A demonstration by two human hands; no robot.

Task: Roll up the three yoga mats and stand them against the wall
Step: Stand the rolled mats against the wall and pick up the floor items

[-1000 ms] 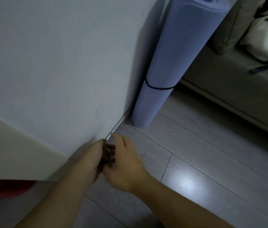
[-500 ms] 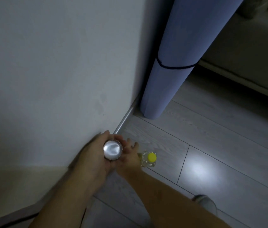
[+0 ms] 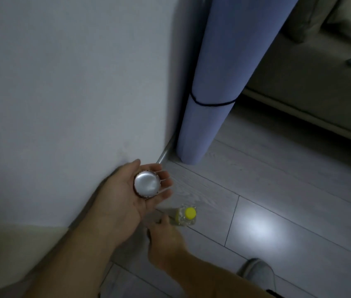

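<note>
- a rolled blue yoga mat (image 3: 219,87) stands upright on its end, leaning into the white wall (image 3: 62,82), with its base on the wood floor (image 3: 288,201) just beside the skirting; a thin black band (image 3: 211,103) rings it low down.
- no other mats are in view.
- the left hand (image 3: 127,198) has its fingers curled up around a round silver-topped can (image 3: 147,184), cradling it from below.
- the right hand (image 3: 166,239) reaches down toward a small bottle with a yellow cap (image 3: 186,216) on the floor; its fingers are hidden under the hand, so i cannot tell how they lie.
- judging by its look, the mat is light, soft foam, springy and apt to unroll without the band; it is best gripped around the middle of the roll with both hands.
- a grey sofa (image 3: 310,87) sits beyond the mat.
</note>
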